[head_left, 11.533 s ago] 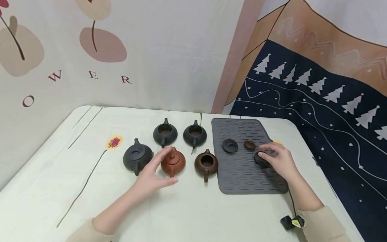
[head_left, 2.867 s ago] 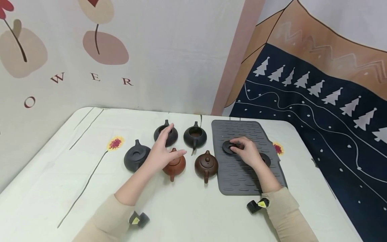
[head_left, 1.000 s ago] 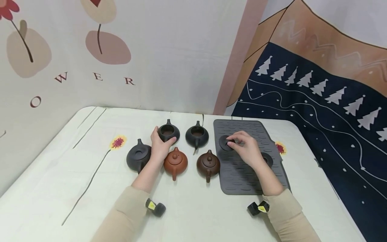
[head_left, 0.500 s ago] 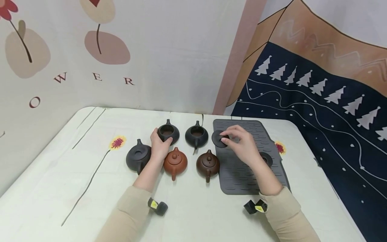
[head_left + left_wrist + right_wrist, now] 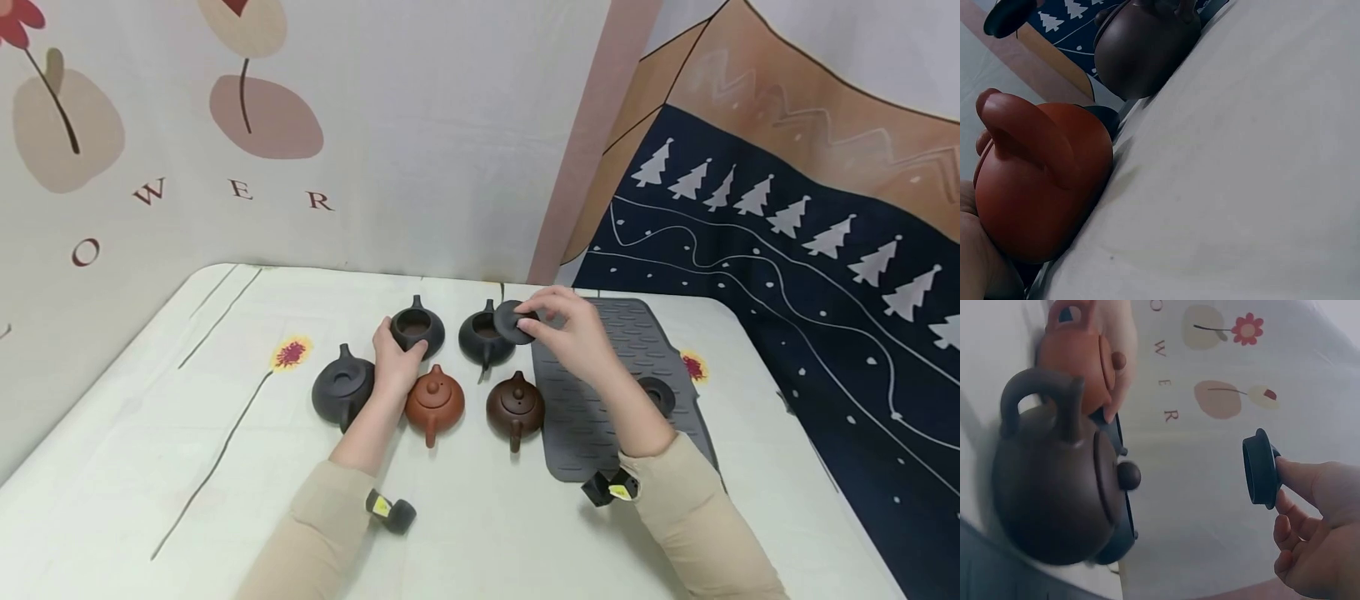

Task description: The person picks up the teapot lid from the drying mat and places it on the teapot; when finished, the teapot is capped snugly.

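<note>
My right hand point(image 5: 573, 333) pinches a black teapot lid point(image 5: 513, 322) by its knob, raised above the right-hand lidless black teapot point(image 5: 480, 348). In the right wrist view the lid point(image 5: 1261, 469) hangs in the air, its inner rim facing the teapots. My left hand point(image 5: 395, 367) holds the other lidless black teapot point(image 5: 431, 333), thumb on the near side and fingers around its left. Just in front of that pot stands a red-brown teapot point(image 5: 435, 402) with its lid on. A dark brown lidded teapot point(image 5: 516, 404) stands to its right.
A black teapot point(image 5: 341, 387), its top closed, stands left of my left forearm. On the right lies a grey ridged mat point(image 5: 581, 442), bearing another black lid point(image 5: 658, 396) beside my right wrist. A printed cloth wall point(image 5: 420, 183) rises behind the table.
Over the last second my right hand has lifted the black lid off the mat and carried it left, over the right-hand black teapot. My left hand has stayed on its teapot.
</note>
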Demonstrator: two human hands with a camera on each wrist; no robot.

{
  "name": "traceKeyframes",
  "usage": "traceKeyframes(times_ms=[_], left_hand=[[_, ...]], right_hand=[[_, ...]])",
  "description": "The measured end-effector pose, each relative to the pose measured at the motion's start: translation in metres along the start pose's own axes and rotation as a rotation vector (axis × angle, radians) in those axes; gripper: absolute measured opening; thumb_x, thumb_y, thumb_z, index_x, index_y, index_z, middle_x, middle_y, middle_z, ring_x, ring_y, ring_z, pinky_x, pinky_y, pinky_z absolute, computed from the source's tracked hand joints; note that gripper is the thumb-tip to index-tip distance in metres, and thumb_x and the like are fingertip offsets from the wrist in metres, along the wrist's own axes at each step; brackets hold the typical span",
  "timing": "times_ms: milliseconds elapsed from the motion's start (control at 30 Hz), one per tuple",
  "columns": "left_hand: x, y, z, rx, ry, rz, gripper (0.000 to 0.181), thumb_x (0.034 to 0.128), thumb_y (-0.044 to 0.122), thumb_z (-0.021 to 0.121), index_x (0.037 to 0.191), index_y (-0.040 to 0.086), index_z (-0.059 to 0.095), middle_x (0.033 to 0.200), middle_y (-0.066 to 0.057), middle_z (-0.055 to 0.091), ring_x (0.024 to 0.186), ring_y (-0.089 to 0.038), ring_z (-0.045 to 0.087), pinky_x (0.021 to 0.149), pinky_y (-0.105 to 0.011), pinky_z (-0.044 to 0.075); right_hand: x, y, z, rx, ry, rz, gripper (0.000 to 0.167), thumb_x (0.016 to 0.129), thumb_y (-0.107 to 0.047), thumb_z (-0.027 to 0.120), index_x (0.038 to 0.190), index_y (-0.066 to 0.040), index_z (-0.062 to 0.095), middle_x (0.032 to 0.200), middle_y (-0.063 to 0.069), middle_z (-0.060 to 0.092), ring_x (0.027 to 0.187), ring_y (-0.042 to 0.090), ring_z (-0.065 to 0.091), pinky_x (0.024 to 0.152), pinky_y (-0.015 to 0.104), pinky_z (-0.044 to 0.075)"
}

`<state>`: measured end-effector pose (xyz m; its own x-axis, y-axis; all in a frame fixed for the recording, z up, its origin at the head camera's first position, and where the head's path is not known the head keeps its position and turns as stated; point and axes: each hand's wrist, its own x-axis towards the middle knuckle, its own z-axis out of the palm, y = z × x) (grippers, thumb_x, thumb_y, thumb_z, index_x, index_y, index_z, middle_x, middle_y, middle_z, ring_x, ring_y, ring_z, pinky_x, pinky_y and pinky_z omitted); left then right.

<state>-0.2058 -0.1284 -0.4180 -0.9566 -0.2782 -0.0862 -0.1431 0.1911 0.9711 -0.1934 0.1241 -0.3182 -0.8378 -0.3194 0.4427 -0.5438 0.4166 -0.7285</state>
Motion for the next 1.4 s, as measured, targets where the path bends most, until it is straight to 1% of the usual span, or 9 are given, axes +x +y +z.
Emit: traceKeyframes(times_ms=[100,167,300,600,767,967,1167,1300,1400], left_hand=[[0.0,0.0,0.0,-0.005,0.0,0.001,0.079,0.0942,0.009,0.057,0.152,0.002,0.004,0.157,-0.018,0.002,0.143,-0.028,0.006,0.114,-0.039,0.012],[0.0,0.0,-0.001,-0.006,0.001,0.005,0.079,0.0941,0.009,0.057,0.152,0.001,0.005,0.156,-0.018,0.002,0.143,-0.028,0.006,0.114,-0.039,0.012],[0.001,0.001,-0.001,-0.005,0.007,0.014,0.079,0.0939,0.009,0.057,0.152,0.0,0.005,0.156,-0.019,0.003,0.143,-0.028,0.006,0.114,-0.039,0.012],[0.001,0.0,-0.001,0.008,0.016,0.029,0.077,0.0938,0.008,0.057,0.151,-0.001,0.007,0.156,-0.02,0.004,0.143,-0.029,0.008,0.114,-0.038,0.012],[0.0,0.002,0.0,0.004,0.018,0.037,0.077,0.0935,0.007,0.058,0.151,-0.002,0.008,0.155,-0.021,0.005,0.143,-0.029,0.009,0.114,-0.038,0.012],[-0.001,0.003,0.0,0.011,0.017,0.037,0.076,0.0931,0.006,0.058,0.151,-0.003,0.008,0.155,-0.022,0.006,0.143,-0.03,0.008,0.114,-0.04,0.012],[-0.001,0.004,0.0,0.008,0.02,0.03,0.077,0.0923,0.006,0.058,0.151,-0.003,0.008,0.155,-0.022,0.007,0.142,-0.03,0.01,0.114,-0.04,0.013],[0.0,0.003,0.0,0.003,0.021,0.023,0.077,0.0925,0.006,0.058,0.151,-0.002,0.008,0.155,-0.021,0.006,0.142,-0.03,0.01,0.114,-0.041,0.013],[0.0,0.003,0.0,0.001,0.023,0.029,0.077,0.0922,0.005,0.058,0.151,-0.003,0.008,0.155,-0.022,0.007,0.142,-0.031,0.011,0.114,-0.041,0.013]], right_hand=[[0.009,-0.003,0.007,0.01,-0.02,-0.004,0.012,0.087,-0.009,0.072,0.098,-0.007,0.074,0.105,0.005,0.063,0.089,0.029,0.052,0.074,0.042,0.044],[0.014,-0.005,0.013,0.007,-0.032,0.0,0.012,0.087,-0.01,0.072,0.099,-0.008,0.075,0.105,0.004,0.063,0.086,0.026,0.051,0.072,0.041,0.044],[0.023,-0.01,0.026,-0.009,-0.057,0.018,0.013,0.087,-0.011,0.071,0.1,-0.009,0.075,0.104,0.002,0.062,0.082,0.02,0.048,0.068,0.036,0.042],[0.042,-0.015,0.055,-0.042,-0.107,0.041,0.014,0.088,-0.014,0.071,0.101,-0.012,0.075,0.105,0.0,0.062,0.076,0.018,0.048,0.064,0.031,0.042],[0.054,-0.014,0.069,-0.078,-0.136,0.062,0.015,0.088,-0.017,0.071,0.102,-0.013,0.075,0.107,-0.001,0.062,0.08,0.018,0.048,0.063,0.03,0.041],[0.065,-0.012,0.085,-0.08,-0.161,0.106,0.016,0.088,-0.019,0.071,0.103,-0.015,0.075,0.112,-0.001,0.062,0.086,0.019,0.048,0.065,0.03,0.041],[0.073,-0.008,0.1,-0.087,-0.167,0.129,0.016,0.089,-0.019,0.07,0.103,-0.014,0.075,0.115,0.001,0.062,0.083,0.019,0.047,0.063,0.027,0.039],[0.078,-0.003,0.109,-0.07,-0.17,0.15,0.016,0.089,-0.019,0.07,0.104,-0.013,0.074,0.114,0.002,0.061,0.081,0.019,0.046,0.062,0.026,0.037],[0.081,0.001,0.114,-0.067,-0.173,0.153,0.016,0.09,-0.019,0.069,0.104,-0.013,0.074,0.112,0.001,0.061,0.08,0.019,0.046,0.061,0.026,0.037]])
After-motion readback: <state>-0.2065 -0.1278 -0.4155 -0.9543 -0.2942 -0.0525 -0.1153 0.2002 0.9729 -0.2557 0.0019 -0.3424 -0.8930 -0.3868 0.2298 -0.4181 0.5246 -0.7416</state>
